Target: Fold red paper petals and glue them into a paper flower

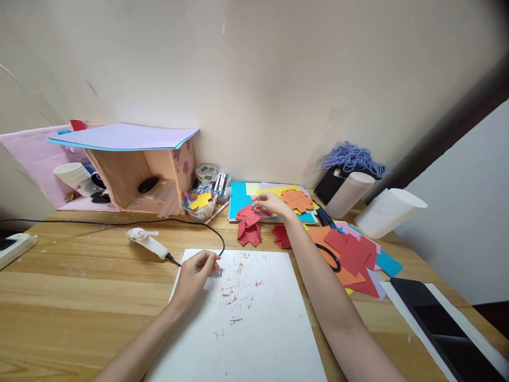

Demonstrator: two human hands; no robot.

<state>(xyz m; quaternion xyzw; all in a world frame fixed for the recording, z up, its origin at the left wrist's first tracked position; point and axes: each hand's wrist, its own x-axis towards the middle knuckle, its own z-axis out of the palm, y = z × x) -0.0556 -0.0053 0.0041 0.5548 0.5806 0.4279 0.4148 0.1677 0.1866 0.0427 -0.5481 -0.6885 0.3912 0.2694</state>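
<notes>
My right hand (271,203) reaches to the back of the table. Its fingertips close at the upper edge of a red cut-paper piece (248,213), which overlaps another red paper piece (249,236) below it. Part of a further red paper shape (281,236) shows beside my forearm. Over the upper left of a white sheet (274,318) with coloured marks, my left hand (200,267) is curled, thumb and forefinger together. Whatever it may hold is hidden. An orange paper flower (296,200) lies on the stacked coloured paper (238,193) behind my right hand.
A white glue gun (148,243) lies at left, its black cord (119,223) crossing the table. Behind stand a cardboard box (183,170), a tub of paper scraps (202,210) and markers (220,183). Red and orange sheets (352,254), white containers (387,212) and a phone (437,323) are at right.
</notes>
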